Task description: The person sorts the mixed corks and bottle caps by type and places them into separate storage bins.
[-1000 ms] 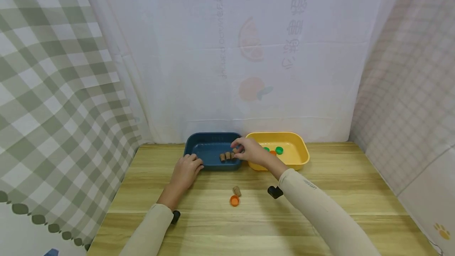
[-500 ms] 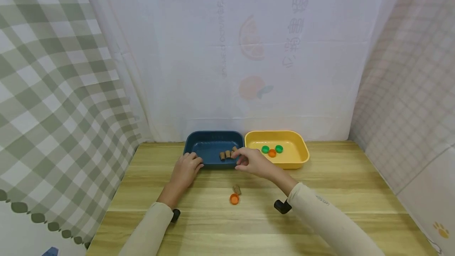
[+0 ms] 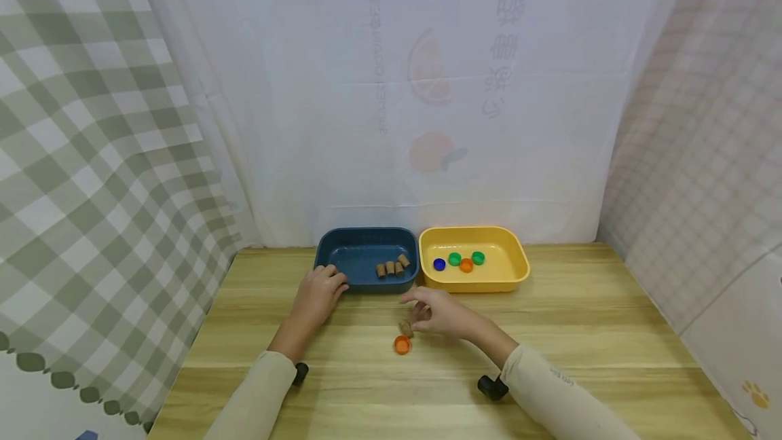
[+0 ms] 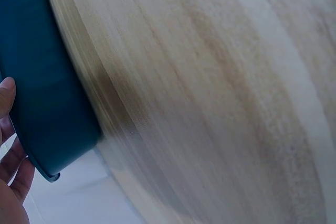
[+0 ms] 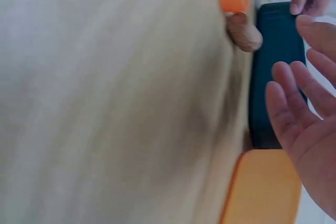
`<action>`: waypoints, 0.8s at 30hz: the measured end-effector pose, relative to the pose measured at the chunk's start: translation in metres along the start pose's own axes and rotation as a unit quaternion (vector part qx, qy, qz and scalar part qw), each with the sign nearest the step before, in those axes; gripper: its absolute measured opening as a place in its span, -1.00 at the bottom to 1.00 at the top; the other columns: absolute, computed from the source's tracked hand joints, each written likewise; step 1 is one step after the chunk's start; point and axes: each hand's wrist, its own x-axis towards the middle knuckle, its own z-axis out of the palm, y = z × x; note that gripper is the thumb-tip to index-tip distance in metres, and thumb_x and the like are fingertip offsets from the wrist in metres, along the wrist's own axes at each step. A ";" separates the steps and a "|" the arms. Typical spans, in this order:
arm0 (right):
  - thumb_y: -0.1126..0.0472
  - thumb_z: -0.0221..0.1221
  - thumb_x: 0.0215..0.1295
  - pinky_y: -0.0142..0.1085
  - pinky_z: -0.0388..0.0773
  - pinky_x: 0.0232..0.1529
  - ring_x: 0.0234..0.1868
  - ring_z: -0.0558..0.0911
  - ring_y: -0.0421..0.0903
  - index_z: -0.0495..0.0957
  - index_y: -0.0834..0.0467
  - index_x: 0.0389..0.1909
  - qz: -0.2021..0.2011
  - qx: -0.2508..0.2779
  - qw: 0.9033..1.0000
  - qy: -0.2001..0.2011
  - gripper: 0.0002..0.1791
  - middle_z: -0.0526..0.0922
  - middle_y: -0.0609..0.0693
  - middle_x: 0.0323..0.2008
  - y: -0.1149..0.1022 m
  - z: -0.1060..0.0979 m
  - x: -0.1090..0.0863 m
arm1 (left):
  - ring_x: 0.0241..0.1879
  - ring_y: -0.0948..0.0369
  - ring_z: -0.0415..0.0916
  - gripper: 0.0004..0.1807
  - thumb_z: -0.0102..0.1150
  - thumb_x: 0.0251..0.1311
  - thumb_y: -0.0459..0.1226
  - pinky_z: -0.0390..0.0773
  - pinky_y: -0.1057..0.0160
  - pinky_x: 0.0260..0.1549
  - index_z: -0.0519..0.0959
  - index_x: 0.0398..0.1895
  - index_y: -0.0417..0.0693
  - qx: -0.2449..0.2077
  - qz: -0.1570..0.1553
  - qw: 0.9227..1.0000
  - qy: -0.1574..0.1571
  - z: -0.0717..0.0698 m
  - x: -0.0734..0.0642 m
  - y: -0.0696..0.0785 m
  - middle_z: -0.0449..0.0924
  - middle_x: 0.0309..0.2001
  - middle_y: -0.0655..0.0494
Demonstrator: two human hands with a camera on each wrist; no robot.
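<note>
My left hand [image 3: 319, 292] holds the near left corner of the dark blue tray [image 4: 50, 72], thumb at its rim and fingers round the corner. Several brown corks [image 3: 390, 268] lie inside at the tray's right end. Just in front of the trays, my right hand [image 3: 446, 314] hangs over the table with fingers spread and nothing between them. Its thumb overlaps a single cork [image 5: 243, 32] lying on the table. Right by that cork is an orange bottle cap [image 3: 402, 345].
A yellow tray [image 3: 473, 287] stands directly right of the blue one. In it are a blue cap [image 3: 439, 264], two green caps [image 3: 478, 258] and an orange cap [image 3: 466, 265]. A white cloth [image 3: 342, 155] hangs behind both trays.
My right hand has let go of a cork in the blue tray and come back toward the loose cork on the table. My left hand has stayed at the tray's corner.
</note>
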 end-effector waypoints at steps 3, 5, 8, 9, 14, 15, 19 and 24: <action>0.36 0.39 0.27 -0.22 0.68 -0.04 -0.04 0.67 0.02 0.54 0.25 0.27 -0.007 -0.027 1.000 -0.013 -0.47 0.59 0.16 0.16 0.004 0.008 -0.003 | -0.40 0.12 0.45 -0.91 0.51 0.15 -0.28 0.46 0.15 -0.38 0.75 -0.33 0.01 -0.003 -0.002 1.000 -0.002 0.000 0.000 0.000 0.58 -0.36 0.13; 0.36 0.39 0.25 -0.25 0.67 -0.02 -0.03 0.66 -0.02 0.55 0.24 0.26 -0.005 -0.040 0.999 -0.018 -0.46 0.58 0.11 0.18 0.006 0.013 -0.003 | -0.39 0.12 0.45 -0.92 0.51 0.15 -0.29 0.47 0.14 -0.37 0.75 -0.33 -0.01 -0.006 -0.004 1.000 -0.005 0.000 0.000 0.000 0.59 -0.36 0.13; 0.33 0.42 0.24 -0.30 0.64 0.01 -0.03 0.64 -0.10 0.56 0.20 0.26 0.005 -0.051 0.998 -0.024 -0.46 0.61 0.03 0.16 0.009 0.017 -0.003 | -0.39 0.11 0.46 -0.92 0.51 0.15 -0.30 0.48 0.13 -0.37 0.76 -0.32 -0.02 -0.009 -0.007 1.000 -0.008 0.000 0.000 0.000 0.59 -0.35 0.12; 0.32 0.42 0.24 -0.31 0.63 0.01 -0.03 0.62 -0.12 0.56 0.19 0.25 0.008 -0.052 0.998 -0.025 -0.46 0.61 0.01 0.15 0.009 0.018 -0.003 | -0.39 0.11 0.46 -0.92 0.51 0.15 -0.30 0.48 0.14 -0.37 0.76 -0.32 -0.02 -0.008 -0.007 1.000 -0.009 0.000 0.000 0.000 0.59 -0.35 0.12; 0.31 0.43 0.23 -0.33 0.60 -0.04 -0.09 0.58 -0.16 0.59 0.19 0.19 -0.001 -0.059 0.998 -0.027 -0.51 0.63 -0.03 0.02 0.010 0.019 0.000 | -0.39 0.12 0.46 -0.91 0.51 0.15 -0.28 0.47 0.15 -0.37 0.75 -0.32 0.00 0.002 -0.007 1.000 -0.011 0.001 0.000 -0.001 0.60 -0.35 0.12; 0.31 0.43 0.23 -0.34 0.60 -0.05 -0.10 0.57 -0.16 0.60 0.18 0.17 -0.003 -0.061 0.998 -0.028 -0.53 0.63 -0.04 0.00 0.010 0.020 0.001 | -0.39 0.13 0.46 -0.91 0.51 0.15 -0.28 0.47 0.16 -0.37 0.75 -0.32 0.01 0.003 -0.007 1.000 -0.012 0.001 0.000 -0.001 0.60 -0.35 0.13; 0.31 0.44 0.22 -0.39 0.57 -0.12 -0.15 0.55 -0.15 0.64 0.17 0.10 -0.010 -0.071 0.997 -0.025 -0.59 0.62 -0.06 -0.09 0.011 0.021 0.003 | -0.39 0.12 0.46 -0.92 0.51 0.16 -0.28 0.47 0.15 -0.37 0.76 -0.31 -0.01 -0.001 -0.009 1.000 -0.014 0.001 0.000 -0.001 0.60 -0.34 0.11; 0.37 0.42 0.21 -0.40 0.57 -0.16 -0.20 0.56 -0.18 0.65 0.17 0.03 -0.011 -0.078 0.997 -0.009 -0.64 0.63 -0.07 -0.16 0.012 0.024 0.004 | -0.39 0.13 0.45 -0.92 0.51 0.15 -0.28 0.47 0.16 -0.38 0.75 -0.33 0.01 0.000 -0.007 1.000 -0.005 0.001 0.000 0.000 0.59 -0.35 0.14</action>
